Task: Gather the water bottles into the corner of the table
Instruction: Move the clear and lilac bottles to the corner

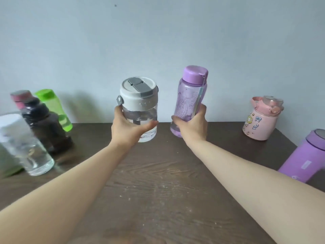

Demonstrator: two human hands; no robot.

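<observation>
My left hand [127, 128] grips a clear bottle with a white and grey lid [139, 101], held upright near the table's back edge. My right hand [192, 126] grips a translucent purple bottle with a purple cap [189, 95], tilted slightly right. At the far left stand a green bottle [54, 107], a dark bottle [44, 124], a pink-capped bottle [20, 97] mostly hidden behind it, and a clear bottle with a white cap [22, 143]. A pink cartoon bottle [260, 118] stands at the back right, and a large purple bottle [304, 155] sits at the right edge.
The dark wooden table [158, 182] meets a pale wall [158, 41] along its back edge. Its right edge runs diagonally past the large purple bottle. Something green and blurred lies at the lower left by the clear bottle.
</observation>
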